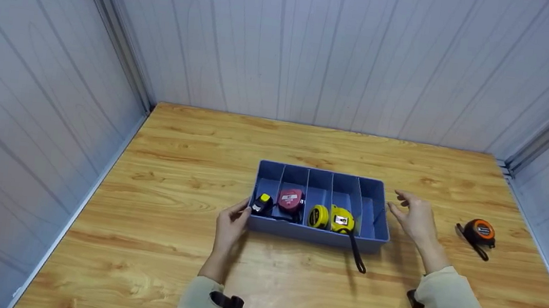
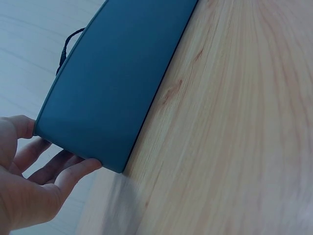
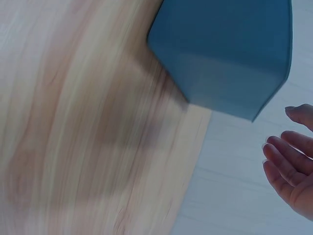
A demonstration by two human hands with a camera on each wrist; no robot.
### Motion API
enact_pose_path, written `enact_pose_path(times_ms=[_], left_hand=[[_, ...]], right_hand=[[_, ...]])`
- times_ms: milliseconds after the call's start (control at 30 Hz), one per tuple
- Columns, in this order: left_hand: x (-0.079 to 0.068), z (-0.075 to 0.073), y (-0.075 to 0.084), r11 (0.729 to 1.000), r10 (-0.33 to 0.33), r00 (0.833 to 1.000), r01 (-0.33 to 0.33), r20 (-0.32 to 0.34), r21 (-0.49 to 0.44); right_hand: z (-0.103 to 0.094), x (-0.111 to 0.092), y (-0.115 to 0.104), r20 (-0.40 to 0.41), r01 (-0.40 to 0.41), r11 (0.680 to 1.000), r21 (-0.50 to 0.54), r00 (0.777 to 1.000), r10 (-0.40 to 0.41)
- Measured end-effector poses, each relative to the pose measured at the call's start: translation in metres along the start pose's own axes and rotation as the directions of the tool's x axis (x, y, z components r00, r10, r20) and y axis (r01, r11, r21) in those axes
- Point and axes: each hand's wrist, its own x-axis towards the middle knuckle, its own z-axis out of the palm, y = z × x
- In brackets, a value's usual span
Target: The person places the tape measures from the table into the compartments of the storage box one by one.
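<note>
A blue divided box (image 1: 317,236) sits on the table, holding several tape measures. From left to right lie a black tape measure with a yellow top (image 1: 262,203), a red tape measure (image 1: 291,200), a round yellow tape measure (image 1: 318,216) and a larger yellow tape measure (image 1: 341,219). The larger one's black strap hangs over the front wall. My left hand (image 1: 231,228) touches the box's left end, its fingertips (image 2: 93,163) against the end wall. Just off the right end, my right hand (image 1: 417,219) holds nothing, fingers loosely bent.
An orange and black tape measure (image 1: 483,231) with a wrist strap lies on the wooden table (image 1: 175,163), right of my right hand. Pale panels (image 1: 297,48) stand at the back and on both sides. The box's rightmost compartment (image 1: 369,219) holds nothing.
</note>
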Motion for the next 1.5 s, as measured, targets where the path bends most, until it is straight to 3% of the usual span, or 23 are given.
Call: enact_pose_path(times_ms=[367, 600, 1000, 1333, 1500], left_hand=[[-0.001, -0.003, 0.001, 0.998, -0.019, 0.999, 0.022, 0.034, -0.063], [-0.001, -0.002, 0.001, 1.0, -0.001, 0.999, 0.002, 0.033, -0.031], [0.0, -0.001, 0.0, 0.999, 0.03, 0.999, -0.03, 0.014, 0.019], [-0.006, -0.004, 0.009, 1.0, -0.001, 0.999, 0.0, 0.04, 0.031], [-0.002, -0.003, 0.001, 0.999, -0.003, 1.0, 0.002, 0.018, 0.048]], right_hand=[[-0.012, -0.004, 0.027, 0.016, -0.041, 0.996, -0.076, 0.999, 0.042], [-0.021, -0.006, 0.04, 0.054, -0.106, 0.987, -0.118, 0.992, 0.113], [-0.037, -0.011, 0.066, 0.139, -0.217, 0.963, -0.157, 0.961, 0.24], [-0.043, -0.02, 0.085, 0.142, -0.294, 0.933, -0.206, 0.935, 0.325], [-0.047, -0.023, 0.093, 0.151, -0.323, 0.919, -0.224, 0.92, 0.36]])
